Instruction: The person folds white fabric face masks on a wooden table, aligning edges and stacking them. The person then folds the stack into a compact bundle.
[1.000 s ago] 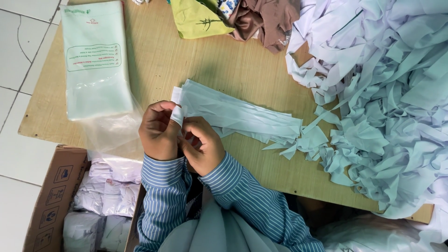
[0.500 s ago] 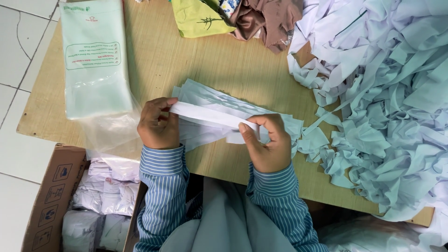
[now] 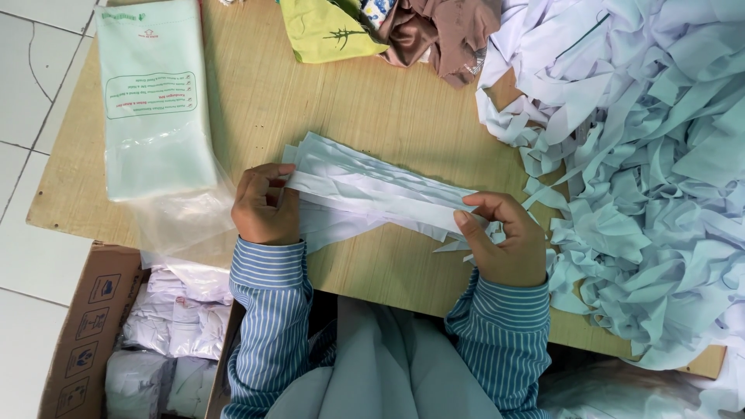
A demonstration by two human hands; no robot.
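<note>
A white strip (image 3: 380, 198) is stretching across the table (image 3: 403, 116), its long axis running from upper left down to lower right, over a stack (image 3: 349, 167) of like strips. The left hand (image 3: 265, 206) is pinching the strip's left end, fingers curled tight. The right hand (image 3: 504, 240) is gripping the right end between thumb and fingers, narrowly closed. A heap (image 3: 644, 155) of loose strips is lying just right of it.

My left hand (image 3: 266, 206) and right hand (image 3: 503, 240) sit well apart, both pinched shut, thumbs on top, forearms angled inward in striped sleeves.
</note>
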